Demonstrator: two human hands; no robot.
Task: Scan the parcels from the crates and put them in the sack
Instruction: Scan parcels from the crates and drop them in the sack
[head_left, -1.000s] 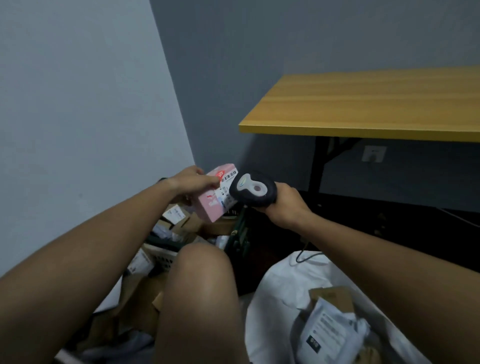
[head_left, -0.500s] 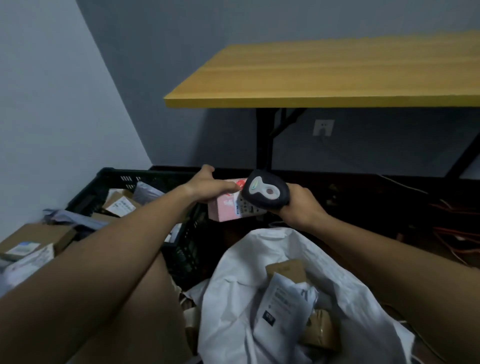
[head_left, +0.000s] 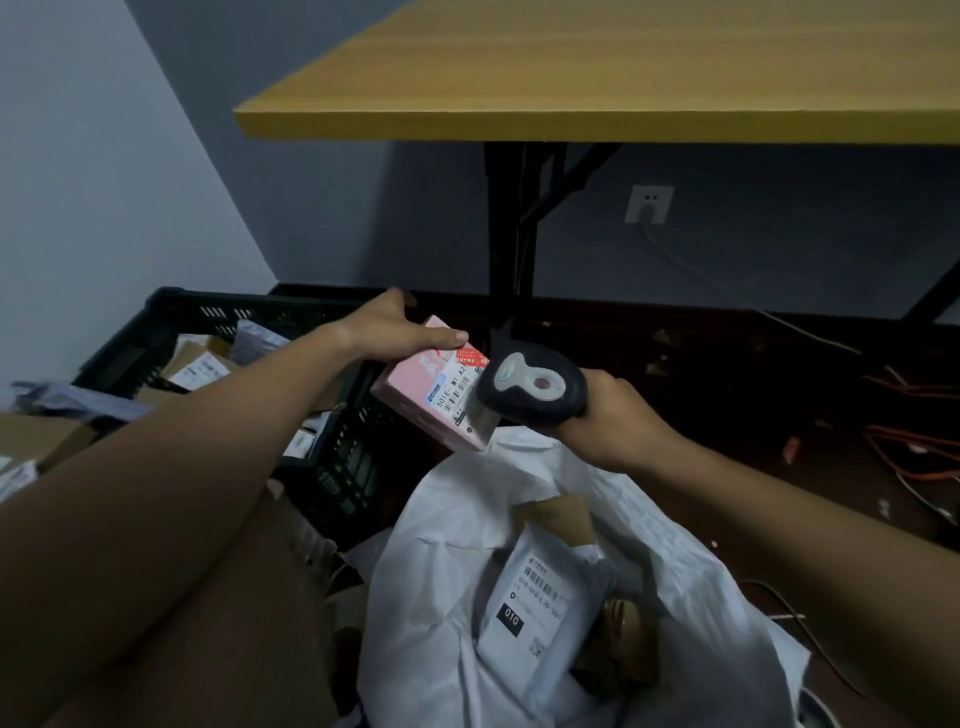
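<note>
1. Gripping the pink parcel (head_left: 431, 387) above the white sack (head_left: 447, 587), left hand (head_left: 389, 330) fingers (head_left: 436, 338) lie curled over its top.
2. Right hand (head_left: 618, 415) fingers wrap the black scanner (head_left: 530, 387), held against the parcel's label.
3. Label reads "501E-M1 A2"; sack mailer (head_left: 535, 608) shows "010".

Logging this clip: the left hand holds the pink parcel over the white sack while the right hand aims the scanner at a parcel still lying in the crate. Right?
Not quite. In the head view the scanner in the right hand points at the pink parcel held by the left hand, above the white sack.

Left hand (head_left: 395, 330) grips pink rectangular cardboard parcel (head_left: 434, 392) (thumb on top); right hand (head_left: 618, 418) curled round black handheld scanner (head_left: 530, 387), both forearms outstretched.
</note>
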